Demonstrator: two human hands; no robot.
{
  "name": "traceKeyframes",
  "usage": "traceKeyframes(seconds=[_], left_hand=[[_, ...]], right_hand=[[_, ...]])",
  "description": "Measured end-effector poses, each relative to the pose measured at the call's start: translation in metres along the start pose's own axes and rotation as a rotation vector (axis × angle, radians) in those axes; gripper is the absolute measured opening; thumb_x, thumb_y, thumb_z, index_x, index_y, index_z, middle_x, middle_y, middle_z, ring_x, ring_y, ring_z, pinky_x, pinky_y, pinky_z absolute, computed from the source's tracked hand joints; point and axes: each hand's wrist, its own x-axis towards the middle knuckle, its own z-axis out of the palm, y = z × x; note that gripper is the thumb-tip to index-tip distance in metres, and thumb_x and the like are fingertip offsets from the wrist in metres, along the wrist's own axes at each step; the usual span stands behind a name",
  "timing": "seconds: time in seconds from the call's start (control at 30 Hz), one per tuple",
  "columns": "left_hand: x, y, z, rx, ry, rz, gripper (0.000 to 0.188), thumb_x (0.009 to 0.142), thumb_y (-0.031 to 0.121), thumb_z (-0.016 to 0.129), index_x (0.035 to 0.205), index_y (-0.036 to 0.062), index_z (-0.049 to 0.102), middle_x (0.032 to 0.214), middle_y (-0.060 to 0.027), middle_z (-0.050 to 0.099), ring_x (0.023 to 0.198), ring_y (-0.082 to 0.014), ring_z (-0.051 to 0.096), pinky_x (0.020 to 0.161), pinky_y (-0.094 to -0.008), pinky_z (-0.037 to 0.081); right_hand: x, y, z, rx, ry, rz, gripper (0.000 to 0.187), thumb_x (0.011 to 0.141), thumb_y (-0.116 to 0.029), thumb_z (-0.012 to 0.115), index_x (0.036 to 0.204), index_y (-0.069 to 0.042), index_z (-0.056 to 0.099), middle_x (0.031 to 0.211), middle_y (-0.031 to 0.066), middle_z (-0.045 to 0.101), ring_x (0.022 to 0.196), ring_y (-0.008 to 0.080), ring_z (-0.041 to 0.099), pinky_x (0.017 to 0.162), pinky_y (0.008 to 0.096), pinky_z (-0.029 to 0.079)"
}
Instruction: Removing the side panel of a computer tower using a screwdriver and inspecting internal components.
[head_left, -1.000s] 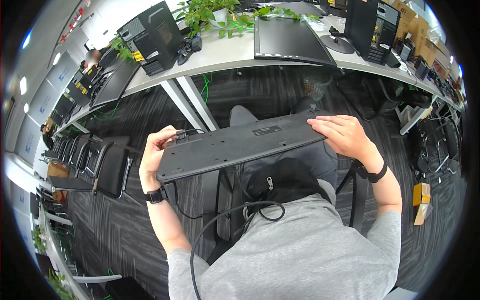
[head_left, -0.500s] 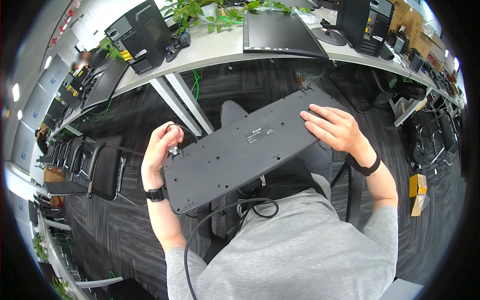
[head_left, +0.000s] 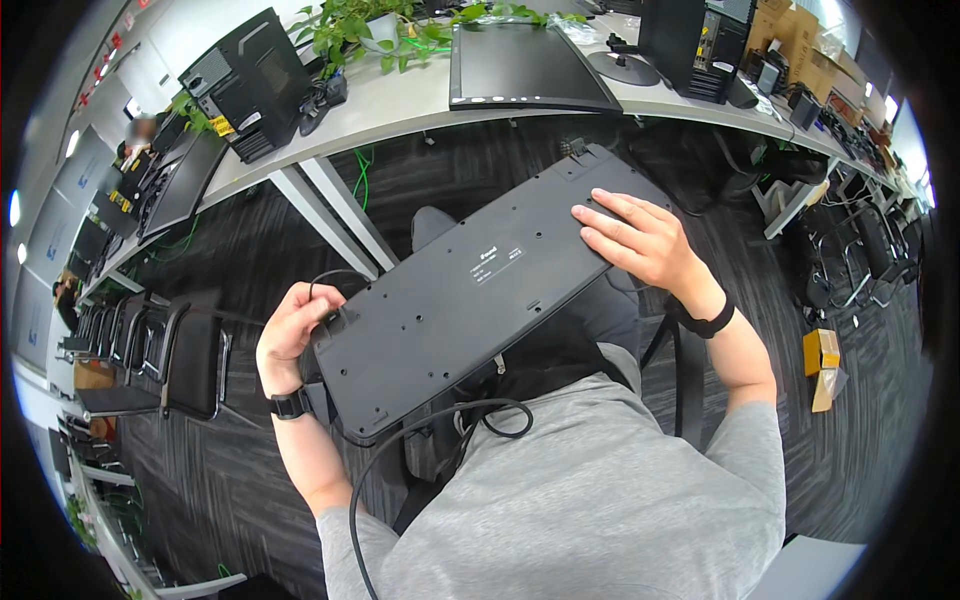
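A black keyboard [head_left: 440, 290] lies slantwise above my lap with its underside up, its right end farther from me. My right hand [head_left: 640, 240] grips the near right edge, fingers stretched over the underside and thumb hidden beneath. At the left end, my left hand [head_left: 300, 325] is closed with curled fingers at the far corner, touching the small fold-out foot [head_left: 338, 318] there. A thin cable arches beside those fingers. The other foot [head_left: 575, 148] stands raised at the far right corner. Black cable [head_left: 440, 410] loops over my grey shirt.
Ahead runs a pale desk [head_left: 400, 105] bearing a flat-lying monitor [head_left: 530, 65], a computer tower [head_left: 245, 85], another tower [head_left: 695, 45] and a leafy plant [head_left: 345, 35]. Black chairs [head_left: 195, 360] line the left. A small yellow box [head_left: 821, 352] sits on the carpet at right.
The desk and surroundings have shifted left in view. My left fingers have moved down from above the foot onto the keyboard's corner. My right hand keeps its hold.
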Motion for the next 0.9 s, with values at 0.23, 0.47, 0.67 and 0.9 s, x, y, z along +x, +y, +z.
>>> traceKeyframes(seconds=[0.23,0.47,0.67,0.9], left_hand=[[-0.002,0.017,0.029,0.081,0.042,0.036,0.024,0.089,0.014,0.077,0.107,0.0012,0.068,0.092,-0.0015,0.073,0.076,-0.0066,0.068,0.072,-0.0200,0.054],[0.008,0.023,0.054,-0.088,0.217,0.226,0.029,0.087,0.023,0.075,0.102,-0.0004,0.067,0.089,-0.0051,0.073,0.073,-0.0106,0.069,0.069,-0.0230,0.055],[0.006,0.025,0.048,0.036,0.283,0.356,0.038,0.075,0.028,0.079,0.096,-0.0006,0.065,0.080,-0.0021,0.067,0.067,-0.0072,0.060,0.063,-0.0211,0.047],[0.003,0.018,0.027,0.091,0.248,0.452,0.043,0.076,0.032,0.081,0.097,-0.0019,0.064,0.082,-0.0052,0.069,0.065,-0.0093,0.063,0.061,-0.0219,0.050]], right_hand=[[-0.002,0.001,0.003,0.010,-0.003,0.019,0.027,0.083,-0.011,0.073,0.110,-0.008,0.070,0.124,0.0094,0.074,0.115,0.0316,0.071,0.092,0.0405,0.061],[-0.004,0.002,0.004,0.099,-0.216,0.264,0.064,0.069,-0.008,0.078,0.132,-0.010,0.066,0.140,0.0089,0.063,0.129,0.0300,0.061,0.104,0.0419,0.053],[0.001,0.008,0.009,0.144,-0.294,0.471,0.117,0.057,-0.024,0.088,0.160,-0.010,0.034,0.169,0.0288,0.013,0.158,0.0446,0.013,0.127,0.0545,0.016],[0.003,0.018,0.007,0.152,-0.353,0.495,0.122,0.060,-0.033,0.090,0.162,-0.009,0.028,0.170,0.0286,0.009,0.159,0.0439,0.009,0.127,0.0584,0.011]])
